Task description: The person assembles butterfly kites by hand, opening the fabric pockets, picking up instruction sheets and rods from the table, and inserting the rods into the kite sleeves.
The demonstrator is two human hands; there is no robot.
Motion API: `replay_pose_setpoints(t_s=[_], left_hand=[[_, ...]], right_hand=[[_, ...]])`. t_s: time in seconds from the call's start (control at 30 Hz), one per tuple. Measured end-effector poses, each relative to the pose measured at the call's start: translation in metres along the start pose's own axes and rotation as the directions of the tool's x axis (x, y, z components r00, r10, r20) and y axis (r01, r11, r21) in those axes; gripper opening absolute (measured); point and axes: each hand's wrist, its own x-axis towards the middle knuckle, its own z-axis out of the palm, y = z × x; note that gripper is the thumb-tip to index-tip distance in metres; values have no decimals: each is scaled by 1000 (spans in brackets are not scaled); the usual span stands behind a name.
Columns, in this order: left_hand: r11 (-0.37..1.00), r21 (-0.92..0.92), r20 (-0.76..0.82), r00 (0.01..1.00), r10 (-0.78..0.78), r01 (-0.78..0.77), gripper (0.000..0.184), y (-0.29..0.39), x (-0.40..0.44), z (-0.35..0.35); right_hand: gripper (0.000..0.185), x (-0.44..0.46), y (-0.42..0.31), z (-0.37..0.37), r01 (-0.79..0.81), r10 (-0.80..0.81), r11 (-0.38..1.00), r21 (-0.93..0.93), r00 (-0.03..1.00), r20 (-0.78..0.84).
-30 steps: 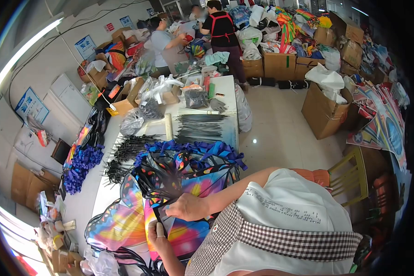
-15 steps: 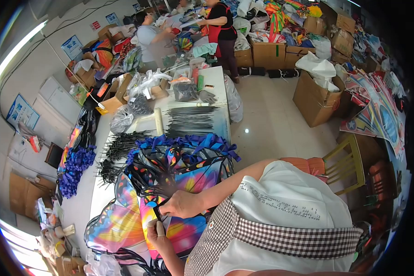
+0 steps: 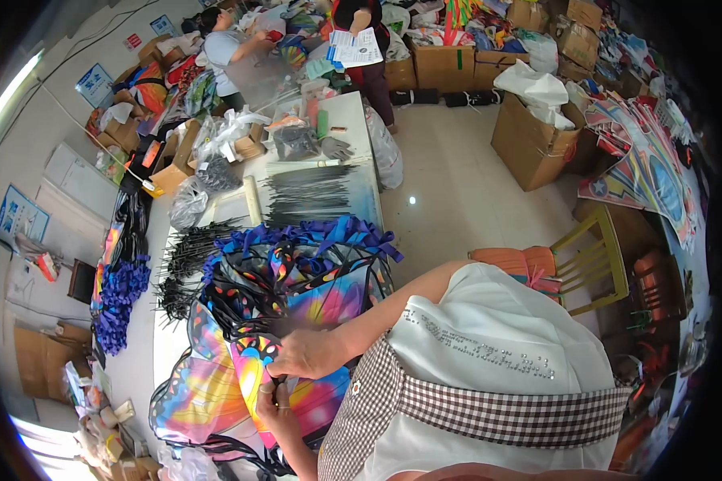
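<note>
Butterfly-print fabric [image 3: 208,393] in pink, yellow and blue with black edging is heaped on the near part of the table. My right hand [image 3: 305,353] is closed, its fingertips pinching the fabric's black edging beside a blue-and-yellow patch. Just below it my left hand [image 3: 276,409] is closed too, thumb and fingers gripping the same dark edge. The two hands almost touch, and the exact bit between the fingertips is partly hidden. Blue ribbon ties [image 3: 345,232] run along the pile's far side, with black straps bunched in front of them.
Thin black rods [image 3: 309,196] lie in a row on the white table [image 3: 365,152], beside bundled black rods [image 3: 188,256]. A grey glove [image 3: 335,148] and plastic bags lie farther back. A yellow chair [image 3: 590,260] and a cardboard box [image 3: 533,140] stand to the right. Two people work behind.
The whole view has shifted slightly. My hands stay together on the fabric edge, the left fingers now closer to the right ones. A person at the back now holds printed sheets facing me.
</note>
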Motion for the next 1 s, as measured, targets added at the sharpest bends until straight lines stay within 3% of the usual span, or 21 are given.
replay_pose_setpoints(t_s=[0.03,0.1,0.17,0.2,0.23,0.27,0.33,0.37,0.47,0.5,0.53,0.6,0.77,0.9,1.0], left_hand=[[1000,-3,-47,999,5,-5,6,-3,1,2],[1000,5,-86,996,5,-5,7,-11,1,4],[963,-209,-142,969,-203,171,7,-31,4,4],[915,-317,-156,938,-310,250,8,-42,5,5],[914,-314,-153,936,-316,257,8,-57,4,7],[862,-422,-184,904,-386,282,8,-75,4,8],[725,-617,-219,818,-533,307,11,-108,-4,8],[722,-611,-218,807,-549,325,11,-120,-14,5],[667,-539,-278,639,-717,514,18,-142,-33,1],[671,-532,-288,635,-717,517,18,-155,-40,0],[715,-492,-307,669,-677,497,19,-170,-50,-1],[794,-412,-338,735,-588,447,21,-182,-53,5],[694,-514,-329,632,-702,503,23,-135,-18,43],[777,-320,-322,709,-628,542,24,-164,-8,72],[737,-470,-362,656,-663,486,24,-178,0,88]], right_hand=[[23,-1,3,-11,105,-112,993,-55,983,-146],[24,-5,15,-38,270,-334,940,-207,850,-407],[25,-29,39,-58,49,-107,990,-130,866,-488],[24,-43,56,-70,-77,16,993,-89,840,-542],[23,-59,75,-83,-201,140,979,-41,798,-586],[21,-79,92,-95,-335,323,937,96,728,-605],[17,-125,131,-115,-485,590,803,347,563,-579],[15,-152,156,-121,-508,679,732,454,493,-544],[23,-225,228,-140,-490,819,573,657,306,-486],[25,-240,237,-149,-478,865,500,722,241,-440],[25,-251,247,-156,-472,868,496,729,245,-432],[23,-266,277,-170,-385,943,311,869,12,-333],[25,-294,374,-184,-319,983,159,934,-37,-180],[25,-310,466,-201,-344,996,54,937,-44,-74],[28,-324,536,-215,-376,999,-11,927,-51,-9]])
